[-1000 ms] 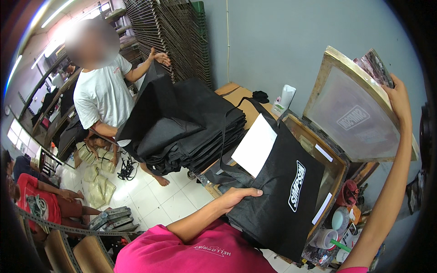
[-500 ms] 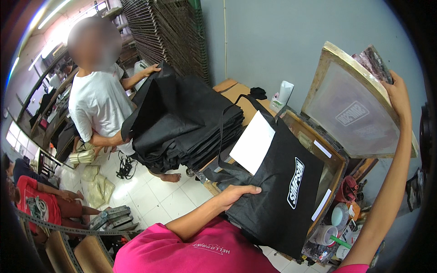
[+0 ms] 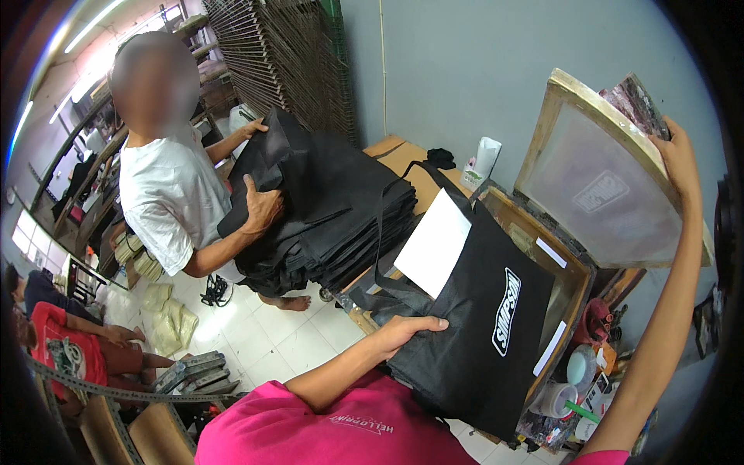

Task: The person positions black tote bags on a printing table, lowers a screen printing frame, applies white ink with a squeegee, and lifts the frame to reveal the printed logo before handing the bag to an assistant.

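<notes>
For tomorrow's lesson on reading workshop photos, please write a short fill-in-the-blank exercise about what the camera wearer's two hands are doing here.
1. The left hand grips the edge of a ____ fabric bag with a white print on it.
2. The right hand holds the wooden-framed printing screen tilted ____ from the table.
3. A ____ sheet sticks out of the bag's mouth.
4. The co-worker in a white shirt holds the stack of bags with ____ hands.

Missing words: black; up; white; both
</notes>
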Demonstrator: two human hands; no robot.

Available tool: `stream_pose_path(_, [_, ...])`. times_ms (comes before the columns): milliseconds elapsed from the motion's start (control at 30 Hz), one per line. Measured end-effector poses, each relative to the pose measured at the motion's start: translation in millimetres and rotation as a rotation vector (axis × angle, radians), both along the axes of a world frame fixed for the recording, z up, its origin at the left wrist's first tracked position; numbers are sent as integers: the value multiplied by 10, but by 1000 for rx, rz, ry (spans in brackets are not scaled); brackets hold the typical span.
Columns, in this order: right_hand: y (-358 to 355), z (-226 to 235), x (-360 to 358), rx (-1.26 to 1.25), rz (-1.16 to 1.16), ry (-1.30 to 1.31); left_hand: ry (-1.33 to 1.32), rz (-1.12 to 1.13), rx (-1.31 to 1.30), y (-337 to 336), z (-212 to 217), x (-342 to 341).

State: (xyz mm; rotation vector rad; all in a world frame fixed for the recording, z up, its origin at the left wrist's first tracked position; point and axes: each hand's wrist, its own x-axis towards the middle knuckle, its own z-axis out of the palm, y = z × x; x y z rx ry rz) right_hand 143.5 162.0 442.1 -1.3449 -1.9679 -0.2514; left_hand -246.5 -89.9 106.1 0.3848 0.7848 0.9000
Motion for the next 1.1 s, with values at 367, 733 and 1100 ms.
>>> stream_pose_path(367, [-36, 24, -58, -68, 28, -16, 31, 23, 22, -23, 1, 20])
stream_pose_path(733, [-83, 29, -73, -52, 22, -33, 15, 26, 19, -14, -79, 42])
stream_pose_path(1100, [-40, 9, -24, 37, -22, -60, -26, 10, 9, -9, -8, 43])
